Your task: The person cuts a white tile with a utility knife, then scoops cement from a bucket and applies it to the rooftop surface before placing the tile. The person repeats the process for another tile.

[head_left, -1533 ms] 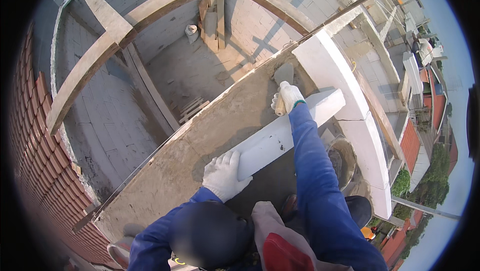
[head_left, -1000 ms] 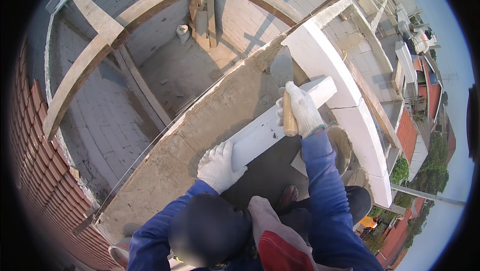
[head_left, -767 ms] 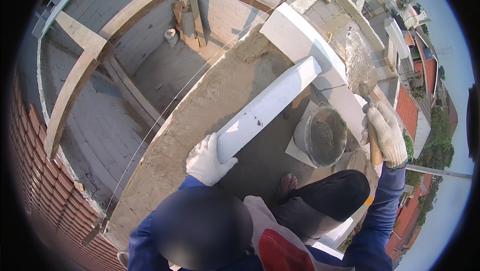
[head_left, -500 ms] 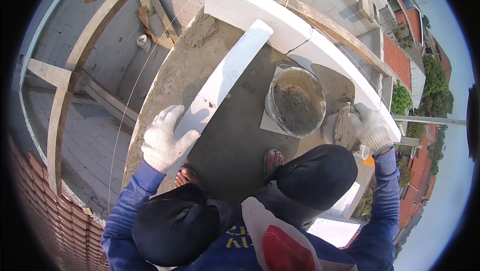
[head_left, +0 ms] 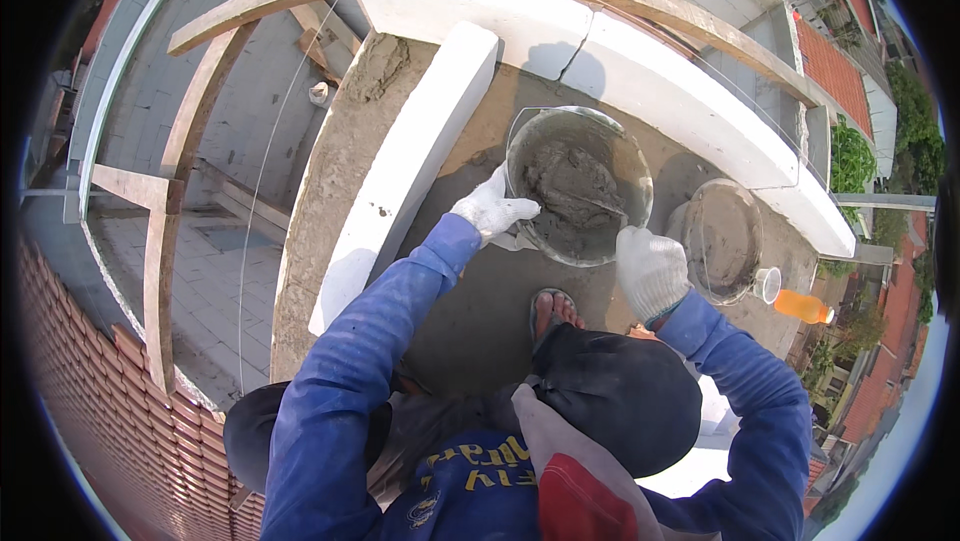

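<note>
A round bucket [head_left: 640,156] of wet grey mortar [head_left: 565,176] stands in front of me. My left hand [head_left: 492,207], in a white knit glove, grips its left rim, thumb toward the inside. My right hand [head_left: 652,273], gloved the same way, is closed at the right rim around what looks like a trowel handle. The mortar-coated trowel blade [head_left: 592,203] lies in the mortar; the fist hides the handle. Left of the bucket a long white block [head_left: 410,171] rests along the ledge, apart from both hands.
A row of white blocks [head_left: 690,91] forms a low wall beyond the bucket. At right are a second round container [head_left: 722,241], a clear cup [head_left: 767,285] and an orange bottle [head_left: 803,307]. Wooden beams [head_left: 200,131] and a taut string [head_left: 262,176] run along the left, above a drop.
My left hand has left the long block for the bucket rim. My right hand has come left from beside the second container to the bucket, and the trowel is in the mortar.
</note>
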Available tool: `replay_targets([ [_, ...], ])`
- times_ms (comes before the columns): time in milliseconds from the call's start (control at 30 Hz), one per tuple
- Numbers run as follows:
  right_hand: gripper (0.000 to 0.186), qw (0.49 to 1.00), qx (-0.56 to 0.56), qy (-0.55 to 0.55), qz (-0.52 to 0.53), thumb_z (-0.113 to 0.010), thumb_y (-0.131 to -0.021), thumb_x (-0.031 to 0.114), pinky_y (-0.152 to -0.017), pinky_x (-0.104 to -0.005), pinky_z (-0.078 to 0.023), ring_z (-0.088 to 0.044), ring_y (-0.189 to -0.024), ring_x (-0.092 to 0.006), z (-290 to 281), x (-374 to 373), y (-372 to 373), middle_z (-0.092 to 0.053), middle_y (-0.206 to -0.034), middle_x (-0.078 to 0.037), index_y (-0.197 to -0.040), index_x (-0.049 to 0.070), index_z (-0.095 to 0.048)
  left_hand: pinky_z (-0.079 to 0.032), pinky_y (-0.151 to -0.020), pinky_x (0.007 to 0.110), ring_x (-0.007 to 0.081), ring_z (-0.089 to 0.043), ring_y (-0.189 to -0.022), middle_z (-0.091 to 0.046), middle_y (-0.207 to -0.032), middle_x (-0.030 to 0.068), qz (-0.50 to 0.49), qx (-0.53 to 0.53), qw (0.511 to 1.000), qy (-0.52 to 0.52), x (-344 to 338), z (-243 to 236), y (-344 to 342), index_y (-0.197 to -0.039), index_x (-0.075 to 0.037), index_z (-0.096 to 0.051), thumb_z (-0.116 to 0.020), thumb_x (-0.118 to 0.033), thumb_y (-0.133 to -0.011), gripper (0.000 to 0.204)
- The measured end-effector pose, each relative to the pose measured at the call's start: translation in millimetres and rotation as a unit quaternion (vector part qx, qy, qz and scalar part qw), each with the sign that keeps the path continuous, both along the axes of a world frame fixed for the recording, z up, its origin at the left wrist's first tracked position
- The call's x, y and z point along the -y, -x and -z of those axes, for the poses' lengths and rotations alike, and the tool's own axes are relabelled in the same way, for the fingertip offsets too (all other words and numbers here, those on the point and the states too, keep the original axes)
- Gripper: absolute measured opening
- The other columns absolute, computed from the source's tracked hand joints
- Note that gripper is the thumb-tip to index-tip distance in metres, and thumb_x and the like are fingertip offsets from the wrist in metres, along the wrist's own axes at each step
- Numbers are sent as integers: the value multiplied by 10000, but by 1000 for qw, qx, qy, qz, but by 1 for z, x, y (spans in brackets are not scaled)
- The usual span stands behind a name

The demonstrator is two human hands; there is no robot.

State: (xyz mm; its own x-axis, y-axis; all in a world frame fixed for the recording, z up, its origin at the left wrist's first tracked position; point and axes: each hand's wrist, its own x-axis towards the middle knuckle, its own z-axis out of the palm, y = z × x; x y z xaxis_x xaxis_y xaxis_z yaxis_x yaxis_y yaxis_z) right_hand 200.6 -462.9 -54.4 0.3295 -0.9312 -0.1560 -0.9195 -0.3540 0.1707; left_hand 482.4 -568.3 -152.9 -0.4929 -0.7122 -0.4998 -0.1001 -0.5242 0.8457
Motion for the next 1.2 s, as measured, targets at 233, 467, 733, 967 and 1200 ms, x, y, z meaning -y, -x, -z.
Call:
replay_targets([
  [233,180,992,-50,114,-2,-727,-855,126,-664,-448,-581,-752,-785,-307,-60,42,37,-698,-837,-126,-1015,50,-700,-398,-1299,460,444,-480,-1571,-448,-1713,290,40,128,966,222,-56,-33,73,-1801,-111,-166,-700,-123,-928,1023],
  [467,159,995,6,-52,90,-719,-911,134,-600,-422,-610,-789,-730,-311,-27,-50,29,-727,-858,-138,-1042,50,-687,-393,-1305,471,496,-402,-1605,-332,-1768,333,87,129,959,236,-54,-28,47,-1799,-127,-178,-667,-109,-933,995],
  [733,398,876,292,-128,362,-592,-1131,382,-736,-519,-594,-761,-862,-458,63,-83,38,-754,-927,-283,-1026,5,-667,-323,-1348,464,486,-308,-1662,-287,-1794,319,142,152,948,242,-75,-44,70,-1797,-73,-158,-687,-127,-979,976],
  [967,408,622,515,-392,442,-602,-1124,403,-785,-494,-567,-759,-922,-435,7,-53,4,-753,-914,-255,-1057,9,-685,-322,-1347,442,372,-394,-1645,-320,-1790,292,124,78,972,183,-39,-39,51,-1800,-33,24,-729,-160,-1007,1101],
  [1200,291,978,97,-21,186,-760,-1034,332,-714,-486,-573,-746,-833,-406,-8,-58,43,-722,-870,-173,-998,53,-687,-685,-1003,463,383,-521,-1527,-347,-1764,275,123,59,981,137,-34,-28,47,-1792,-105,113,-747,-148,-1031,1149],
])
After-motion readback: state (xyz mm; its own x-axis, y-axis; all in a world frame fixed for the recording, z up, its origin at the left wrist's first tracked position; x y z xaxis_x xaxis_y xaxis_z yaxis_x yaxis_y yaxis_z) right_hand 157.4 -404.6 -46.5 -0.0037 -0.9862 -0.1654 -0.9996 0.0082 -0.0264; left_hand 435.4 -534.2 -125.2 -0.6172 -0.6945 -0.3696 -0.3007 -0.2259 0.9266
